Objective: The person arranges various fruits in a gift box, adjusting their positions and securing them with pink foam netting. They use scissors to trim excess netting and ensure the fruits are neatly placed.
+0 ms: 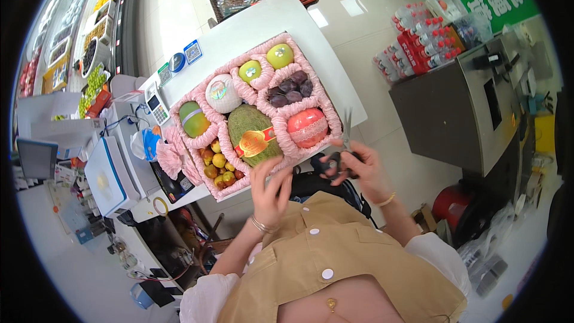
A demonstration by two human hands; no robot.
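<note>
My right hand (pixel 365 170) grips black-handled scissors (pixel 346 132), their blades pointing away from me beside the box's near right corner. At the near edge of the fruit gift box (pixel 329 92), my left hand (pixel 271 188) has its fingers apart, the tips by a netted melon (pixel 249 128) with a red-and-gold band. Pink ruffled fabric divides the box. Its compartments hold a mango (pixel 194 119), a white-netted round fruit (pixel 223 93), two green fruits (pixel 280 56), dark plums (pixel 293 87), a red wrapped fruit (pixel 307 126) and jujubes (pixel 217 161).
Left of the box lie pink fabric (pixel 172 157), a card terminal (pixel 157 105) and a tape roll (pixel 160 206) on the white table (pixel 251 31). A dark basket (pixel 215 2) stands beyond it. Bottled drinks (pixel 421 45) are stacked on a cabinet (pixel 435 112) at right.
</note>
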